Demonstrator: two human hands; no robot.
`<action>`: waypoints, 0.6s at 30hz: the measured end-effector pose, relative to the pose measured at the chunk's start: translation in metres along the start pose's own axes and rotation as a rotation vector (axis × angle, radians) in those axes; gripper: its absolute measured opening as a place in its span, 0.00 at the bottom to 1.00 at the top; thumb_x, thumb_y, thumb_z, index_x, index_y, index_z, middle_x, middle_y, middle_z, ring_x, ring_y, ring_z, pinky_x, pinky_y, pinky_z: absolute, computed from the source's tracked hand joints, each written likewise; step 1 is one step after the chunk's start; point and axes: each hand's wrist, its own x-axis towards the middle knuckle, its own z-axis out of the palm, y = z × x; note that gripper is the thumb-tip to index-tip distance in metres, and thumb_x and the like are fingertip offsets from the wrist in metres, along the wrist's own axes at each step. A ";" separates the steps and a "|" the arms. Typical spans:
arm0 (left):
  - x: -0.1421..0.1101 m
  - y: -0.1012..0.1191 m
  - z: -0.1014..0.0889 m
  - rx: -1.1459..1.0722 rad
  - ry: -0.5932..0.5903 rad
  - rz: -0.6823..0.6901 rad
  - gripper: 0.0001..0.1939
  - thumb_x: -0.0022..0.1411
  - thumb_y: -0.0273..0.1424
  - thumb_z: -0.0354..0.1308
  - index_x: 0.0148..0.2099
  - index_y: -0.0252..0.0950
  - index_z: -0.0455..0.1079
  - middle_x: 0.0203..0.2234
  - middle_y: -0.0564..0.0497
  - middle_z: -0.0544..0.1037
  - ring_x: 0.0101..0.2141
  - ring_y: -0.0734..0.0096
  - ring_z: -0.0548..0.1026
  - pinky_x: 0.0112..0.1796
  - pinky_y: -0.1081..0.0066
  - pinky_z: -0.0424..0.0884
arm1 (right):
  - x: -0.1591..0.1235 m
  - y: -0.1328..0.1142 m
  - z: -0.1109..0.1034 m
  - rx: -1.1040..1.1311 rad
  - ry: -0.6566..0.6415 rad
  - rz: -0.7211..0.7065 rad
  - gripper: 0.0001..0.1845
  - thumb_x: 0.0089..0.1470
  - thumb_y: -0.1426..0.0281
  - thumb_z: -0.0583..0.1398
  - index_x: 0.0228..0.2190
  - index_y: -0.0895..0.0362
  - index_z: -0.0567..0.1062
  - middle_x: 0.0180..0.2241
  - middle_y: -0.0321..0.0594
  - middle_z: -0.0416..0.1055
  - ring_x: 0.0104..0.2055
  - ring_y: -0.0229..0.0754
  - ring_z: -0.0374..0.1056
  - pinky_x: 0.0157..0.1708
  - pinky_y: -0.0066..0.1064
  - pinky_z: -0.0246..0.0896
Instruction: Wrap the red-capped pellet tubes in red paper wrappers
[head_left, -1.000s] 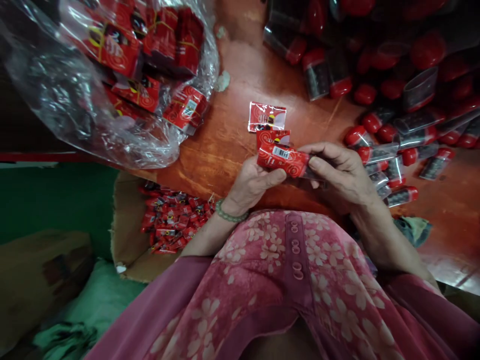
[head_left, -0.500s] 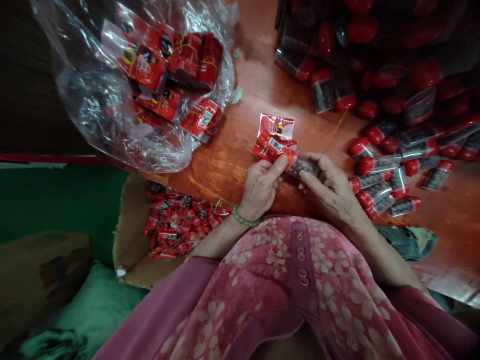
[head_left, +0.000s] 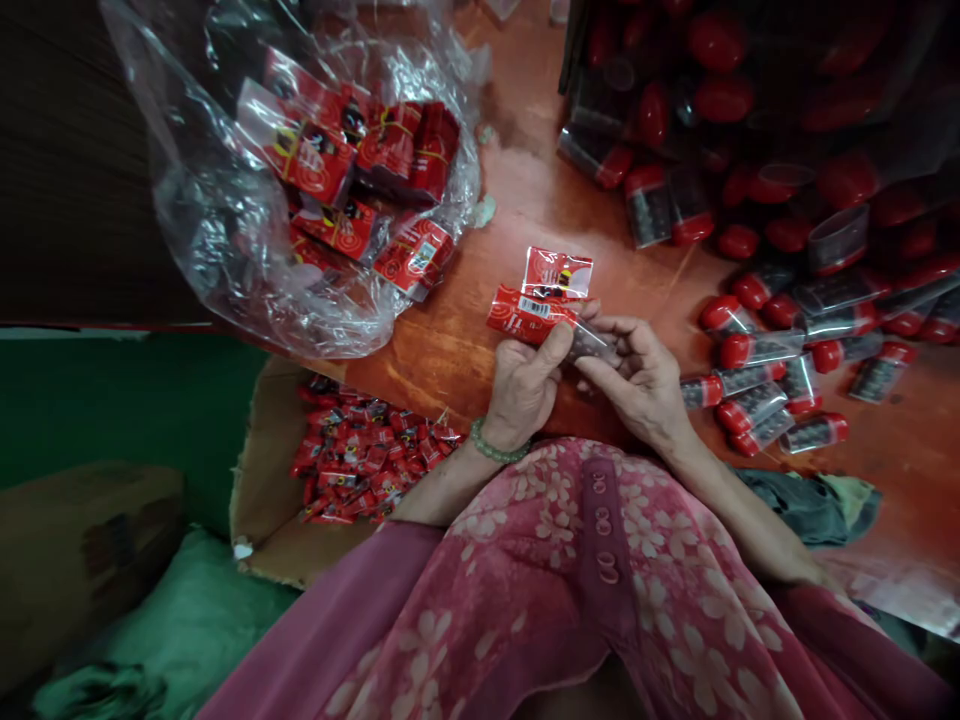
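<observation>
A clear plastic tube of small dark balls point(head_left: 594, 346) is held between my two hands over the table. My left hand point(head_left: 523, 388) pinches a red printed sleeve point(head_left: 516, 312) with a barcode, its thumb on top; the sleeve lies around the tube's left end. At the tube's right end, my right hand point(head_left: 641, 380) grips with thumb and fingers, covering that end. Just beyond the hands, a flat red sleeve point(head_left: 553, 268) lies on the table. To the right are several similar red-capped tubes point(head_left: 761, 347).
A clear plastic bag point(head_left: 202, 240) with banded bundles of red sleeves point(head_left: 322, 160) stands at the upper left. Below it, a cardboard box point(head_left: 259, 490) holds many red-wrapped pieces point(head_left: 367, 455). A dark heap of red-capped tubes point(head_left: 720, 100) fills the upper right. A dark cloth point(head_left: 795, 500) lies right.
The red sleeve has turned from slanting to nearly level, and its free end points further left. My right hand has moved left with the tube, closer to my left hand. The view has shifted slightly.
</observation>
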 end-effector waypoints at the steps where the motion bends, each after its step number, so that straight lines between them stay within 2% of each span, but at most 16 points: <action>1: 0.000 0.002 -0.001 0.008 -0.006 0.001 0.23 0.57 0.55 0.65 0.39 0.39 0.78 0.41 0.48 0.84 0.47 0.63 0.82 0.44 0.66 0.79 | 0.000 -0.001 -0.001 0.021 -0.021 0.002 0.25 0.55 0.52 0.66 0.48 0.49 0.68 0.42 0.38 0.76 0.32 0.38 0.73 0.32 0.31 0.76; 5: 0.002 0.004 -0.003 -0.044 -0.003 -0.021 0.23 0.57 0.53 0.66 0.38 0.38 0.80 0.41 0.47 0.85 0.49 0.58 0.82 0.48 0.60 0.79 | -0.001 -0.001 -0.003 0.111 -0.050 -0.036 0.23 0.56 0.53 0.67 0.48 0.51 0.72 0.37 0.35 0.77 0.31 0.36 0.74 0.33 0.30 0.76; 9: 0.000 0.004 0.005 -0.152 -0.010 -0.021 0.20 0.60 0.51 0.64 0.40 0.38 0.81 0.42 0.48 0.85 0.49 0.59 0.82 0.52 0.60 0.77 | -0.005 0.004 0.000 0.182 0.043 -0.118 0.15 0.56 0.60 0.68 0.44 0.50 0.76 0.30 0.31 0.75 0.28 0.33 0.73 0.30 0.26 0.74; 13: -0.002 0.001 0.012 -0.101 -0.064 0.000 0.19 0.62 0.48 0.63 0.42 0.38 0.82 0.44 0.47 0.85 0.49 0.61 0.82 0.50 0.66 0.77 | -0.008 0.008 0.003 0.173 0.168 -0.214 0.10 0.57 0.65 0.68 0.42 0.49 0.79 0.36 0.32 0.79 0.31 0.33 0.74 0.34 0.24 0.75; 16: 0.000 -0.002 0.011 -0.004 -0.060 0.012 0.17 0.63 0.46 0.64 0.43 0.39 0.82 0.42 0.48 0.86 0.44 0.64 0.83 0.43 0.70 0.78 | -0.007 0.007 0.003 0.174 0.182 -0.263 0.11 0.58 0.69 0.67 0.44 0.48 0.80 0.39 0.32 0.79 0.33 0.31 0.75 0.36 0.23 0.75; 18: 0.002 -0.003 0.010 -0.009 -0.073 -0.018 0.16 0.61 0.45 0.66 0.43 0.39 0.83 0.41 0.49 0.86 0.43 0.65 0.83 0.42 0.70 0.78 | -0.005 0.005 0.001 0.182 0.185 -0.275 0.11 0.58 0.69 0.67 0.44 0.47 0.79 0.38 0.31 0.79 0.34 0.31 0.75 0.36 0.22 0.75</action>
